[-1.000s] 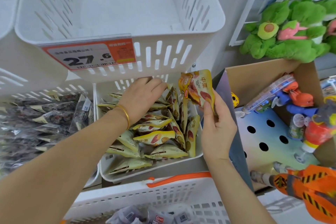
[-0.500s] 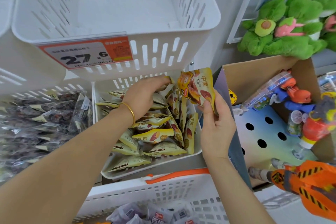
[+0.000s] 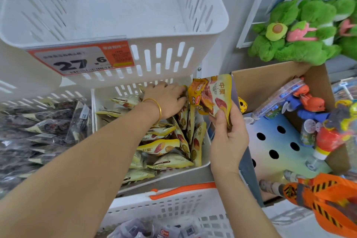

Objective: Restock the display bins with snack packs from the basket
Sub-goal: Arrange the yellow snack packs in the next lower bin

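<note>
Placement of yellow packs into the lower display bin looks like the step in hand, beneath an empty upper bin carrying a 27.6 price tag. The lower bin is already well filled with sweet-potato snack packs; the white basket with its orange handle sits below it. The left hand reaches to the bin's back, fingers bent over upright packs, though I cannot tell if they grasp one. The right hand pinches the held packs by their lower edge, thumb in front, just above the bin's right rim. The next move likely calls for slotting them upright into a gap
</note>
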